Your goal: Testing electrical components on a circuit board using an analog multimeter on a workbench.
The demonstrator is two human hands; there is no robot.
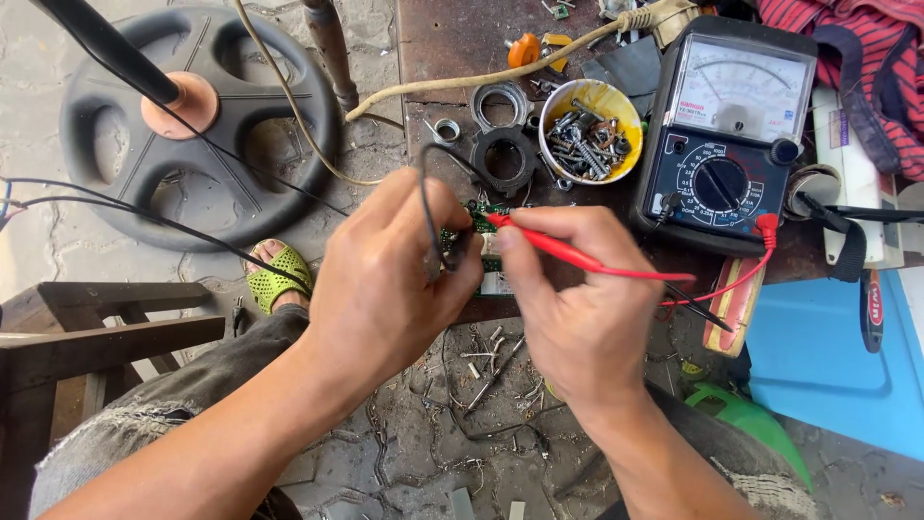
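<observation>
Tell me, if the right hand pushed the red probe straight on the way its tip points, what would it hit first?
The right hand aims the red probe leftward; its tip already seems to rest on the small green circuit board, with the left hand right behind. Depth is hard to judge.

We look down on our two hands meeting over a small green circuit board at the edge of a worn brown workbench. Our left hand grips the board together with a black probe lead. Our right hand pinches a red probe, its tip touching the board. Just beyond sits a black analog multimeter, beside a yellow bowl of screws. A black steering wheel lies on the ground to the left.
</observation>
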